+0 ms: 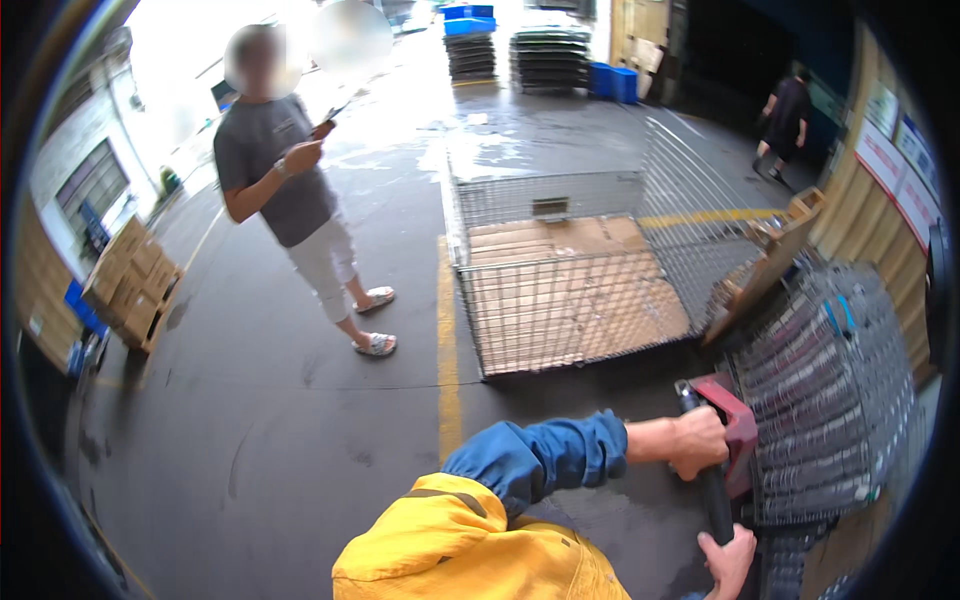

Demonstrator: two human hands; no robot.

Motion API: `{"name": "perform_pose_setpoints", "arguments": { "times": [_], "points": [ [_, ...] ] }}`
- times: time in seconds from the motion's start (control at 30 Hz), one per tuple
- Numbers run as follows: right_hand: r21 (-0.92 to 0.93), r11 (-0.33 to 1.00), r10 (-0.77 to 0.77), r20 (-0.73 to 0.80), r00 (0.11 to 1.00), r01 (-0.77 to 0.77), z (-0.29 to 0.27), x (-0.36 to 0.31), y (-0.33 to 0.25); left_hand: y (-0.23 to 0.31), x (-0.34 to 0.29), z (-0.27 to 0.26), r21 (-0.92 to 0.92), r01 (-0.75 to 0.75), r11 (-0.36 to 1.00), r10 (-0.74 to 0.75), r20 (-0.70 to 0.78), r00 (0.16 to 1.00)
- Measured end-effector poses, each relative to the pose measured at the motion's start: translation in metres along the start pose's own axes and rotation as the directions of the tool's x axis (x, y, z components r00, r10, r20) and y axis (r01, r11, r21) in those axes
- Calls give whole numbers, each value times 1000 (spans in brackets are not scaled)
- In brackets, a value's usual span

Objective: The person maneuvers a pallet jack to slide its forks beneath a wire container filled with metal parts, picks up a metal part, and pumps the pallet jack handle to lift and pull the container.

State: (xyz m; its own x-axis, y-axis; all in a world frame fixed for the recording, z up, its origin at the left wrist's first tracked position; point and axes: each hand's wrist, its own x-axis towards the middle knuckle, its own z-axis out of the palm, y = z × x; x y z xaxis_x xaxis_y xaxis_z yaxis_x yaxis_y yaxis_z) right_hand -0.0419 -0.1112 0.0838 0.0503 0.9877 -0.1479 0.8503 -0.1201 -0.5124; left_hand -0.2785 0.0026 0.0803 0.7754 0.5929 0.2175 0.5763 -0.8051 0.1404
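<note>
1. head view: your left hand, in a blue sleeve, is closed round the far part of the black handle
2. your right hand grips the same handle at its near end
3. the handle is at your right, its red frame just beside a grey wire stack
4. ahead of you, apart from both hands, is a wire cage with flat cardboard on its floor
5. a yellow line runs by the cage's left side; left of it a person in a grey shirt holds a dark device
6. boxes stand on a pallet at far left; another person is at far right
</note>
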Motion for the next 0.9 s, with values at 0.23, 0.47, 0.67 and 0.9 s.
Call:
{"name": "perform_pose_setpoints", "arguments": {
  "times": [0.23, 0.47, 0.67, 0.9],
  "points": [
    [-215, 971, -119, -59, 991, 104, -7, 1, 1, -32, 22, -27, -32, 4, 999, 8, 350, 937],
    [-292, 956, -15, -64, 998, -4, -8, -3, -8, -25, 21, -24, 45, 51, 998, -63, 311, 948],
    [-272, 960, 45, -95, 994, -69, -6, -5, -14, -27, 21, -23, 57, 63, 996, -77, 304, 949],
    [-268, 953, 80, -217, 973, -138, 21, -21, -23, -19, -6, -13, 92, 91, 992, -112, 268, 957]
  ]
}}
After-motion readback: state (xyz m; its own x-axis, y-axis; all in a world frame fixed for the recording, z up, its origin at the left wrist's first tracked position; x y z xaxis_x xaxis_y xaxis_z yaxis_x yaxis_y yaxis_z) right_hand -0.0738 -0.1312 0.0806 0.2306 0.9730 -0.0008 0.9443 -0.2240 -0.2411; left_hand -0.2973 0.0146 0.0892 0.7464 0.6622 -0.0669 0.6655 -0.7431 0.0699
